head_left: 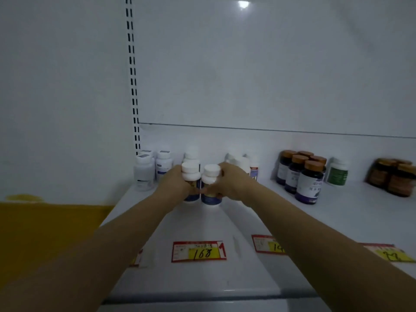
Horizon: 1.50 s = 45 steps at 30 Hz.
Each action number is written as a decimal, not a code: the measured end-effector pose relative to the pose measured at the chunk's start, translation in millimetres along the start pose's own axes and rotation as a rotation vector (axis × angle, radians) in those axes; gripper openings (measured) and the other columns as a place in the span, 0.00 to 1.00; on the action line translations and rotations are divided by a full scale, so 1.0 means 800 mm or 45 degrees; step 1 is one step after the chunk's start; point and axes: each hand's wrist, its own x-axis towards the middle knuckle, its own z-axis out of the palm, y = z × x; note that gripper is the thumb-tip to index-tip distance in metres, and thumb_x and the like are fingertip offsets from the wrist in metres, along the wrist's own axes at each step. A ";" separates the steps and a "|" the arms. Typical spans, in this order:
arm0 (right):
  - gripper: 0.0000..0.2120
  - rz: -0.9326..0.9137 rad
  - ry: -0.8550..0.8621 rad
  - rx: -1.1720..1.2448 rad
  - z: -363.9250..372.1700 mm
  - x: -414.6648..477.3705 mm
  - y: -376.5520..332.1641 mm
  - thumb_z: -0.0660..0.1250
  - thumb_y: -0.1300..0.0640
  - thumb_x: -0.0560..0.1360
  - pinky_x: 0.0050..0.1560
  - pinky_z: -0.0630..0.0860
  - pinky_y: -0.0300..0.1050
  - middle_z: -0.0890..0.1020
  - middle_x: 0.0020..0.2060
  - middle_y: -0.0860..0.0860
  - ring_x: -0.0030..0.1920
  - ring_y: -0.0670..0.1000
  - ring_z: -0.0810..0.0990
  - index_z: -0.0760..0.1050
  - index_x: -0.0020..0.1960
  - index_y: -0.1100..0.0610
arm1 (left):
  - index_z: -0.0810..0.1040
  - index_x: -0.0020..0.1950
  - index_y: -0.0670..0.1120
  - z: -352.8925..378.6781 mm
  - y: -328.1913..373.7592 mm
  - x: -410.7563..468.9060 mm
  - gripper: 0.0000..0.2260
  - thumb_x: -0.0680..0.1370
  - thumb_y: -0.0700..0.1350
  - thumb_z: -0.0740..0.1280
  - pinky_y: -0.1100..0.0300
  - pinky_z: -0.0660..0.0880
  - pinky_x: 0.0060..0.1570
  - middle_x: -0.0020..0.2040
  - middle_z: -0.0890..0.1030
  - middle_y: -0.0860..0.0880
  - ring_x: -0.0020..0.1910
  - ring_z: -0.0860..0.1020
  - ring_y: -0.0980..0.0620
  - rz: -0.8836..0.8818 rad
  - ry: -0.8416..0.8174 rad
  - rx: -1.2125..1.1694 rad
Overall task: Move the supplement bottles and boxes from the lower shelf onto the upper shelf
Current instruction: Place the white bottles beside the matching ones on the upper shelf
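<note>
Both hands clamp one white-capped bottle each: left hand (174, 183) wrapped round the left bottle (191, 181), right hand (231, 183) round the right bottle (210, 184). The pair stand side by side, nearly touching, on the white shelf (202, 221), just above the price tag (198, 251). Whether their bases have left the shelf we cannot tell. We judge them light, rigid plastic with smooth labels, so somewhat slippery; hold at mid-body below the cap, as now. More white bottles (144, 170) and brown-capped bottles (301, 174) stand near the back wall.
</note>
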 end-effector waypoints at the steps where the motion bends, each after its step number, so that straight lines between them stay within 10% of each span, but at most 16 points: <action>1: 0.23 0.014 0.004 -0.057 0.003 0.004 -0.002 0.74 0.57 0.68 0.57 0.78 0.57 0.81 0.54 0.61 0.54 0.60 0.80 0.72 0.59 0.64 | 0.76 0.61 0.46 0.000 -0.009 0.012 0.29 0.61 0.49 0.76 0.45 0.76 0.58 0.54 0.82 0.45 0.53 0.80 0.45 0.029 -0.011 0.009; 9: 0.24 0.149 0.188 -0.300 0.022 0.065 -0.002 0.72 0.56 0.70 0.45 0.69 0.42 0.77 0.51 0.58 0.45 0.52 0.71 0.68 0.61 0.63 | 0.77 0.45 0.46 0.001 -0.016 0.051 0.04 0.73 0.41 0.70 0.60 0.74 0.47 0.41 0.79 0.50 0.49 0.79 0.46 0.106 -0.028 0.233; 14: 0.24 0.185 0.189 -0.392 0.026 0.095 -0.006 0.70 0.55 0.72 0.44 0.65 0.40 0.77 0.57 0.58 0.47 0.54 0.74 0.66 0.63 0.63 | 0.72 0.65 0.40 -0.001 -0.020 0.062 0.24 0.70 0.38 0.73 0.54 0.75 0.58 0.59 0.78 0.42 0.59 0.77 0.43 0.090 -0.003 0.229; 24: 0.22 0.176 0.300 -0.452 0.032 0.124 -0.009 0.66 0.64 0.74 0.53 0.73 0.47 0.73 0.61 0.60 0.61 0.58 0.75 0.62 0.65 0.64 | 0.69 0.45 0.43 0.016 -0.031 0.103 0.07 0.73 0.42 0.66 0.62 0.67 0.44 0.46 0.77 0.43 0.52 0.78 0.45 0.017 -0.046 0.552; 37: 0.23 0.201 0.267 -0.447 0.028 0.122 -0.009 0.67 0.60 0.73 0.50 0.71 0.44 0.73 0.62 0.59 0.61 0.58 0.75 0.63 0.65 0.64 | 0.72 0.47 0.45 0.010 -0.029 0.087 0.07 0.73 0.44 0.67 0.63 0.67 0.41 0.39 0.74 0.50 0.41 0.73 0.52 0.081 -0.011 0.437; 45: 0.21 0.137 0.281 -0.600 0.008 0.086 -0.024 0.66 0.61 0.75 0.59 0.72 0.45 0.72 0.63 0.60 0.63 0.58 0.74 0.65 0.65 0.64 | 0.64 0.60 0.37 0.005 -0.014 0.065 0.25 0.70 0.42 0.73 0.59 0.68 0.49 0.58 0.75 0.41 0.51 0.72 0.49 -0.030 -0.006 0.353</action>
